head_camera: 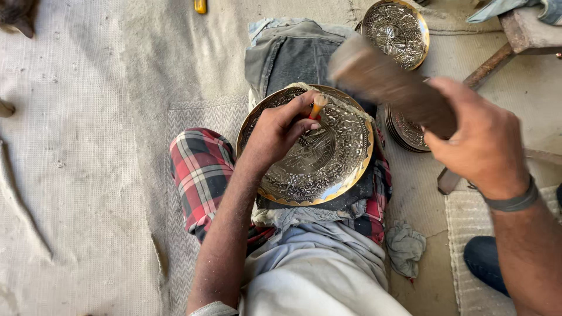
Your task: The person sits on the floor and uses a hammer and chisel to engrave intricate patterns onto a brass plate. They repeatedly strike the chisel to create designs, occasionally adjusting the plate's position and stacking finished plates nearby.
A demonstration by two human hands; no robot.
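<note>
A round embossed metal plate (328, 169) with a gold rim rests on my lap, over a padded cloth. My left hand (278, 130) is shut on a small chisel (317, 107) with an orange-brown top, held upright on the plate's middle. My right hand (483, 140) grips a dark wooden mallet (386, 82), raised above and to the right of the plate; the mallet head is blurred by motion.
Another embossed plate (398, 32) lies at the top. A stack of plates (407, 131) sits partly behind the mallet. Folded denim cloth (293, 55) lies beyond my knees. A grey rag (405, 246) lies on the mat at right. A rusty metal stand (497, 58) is at upper right.
</note>
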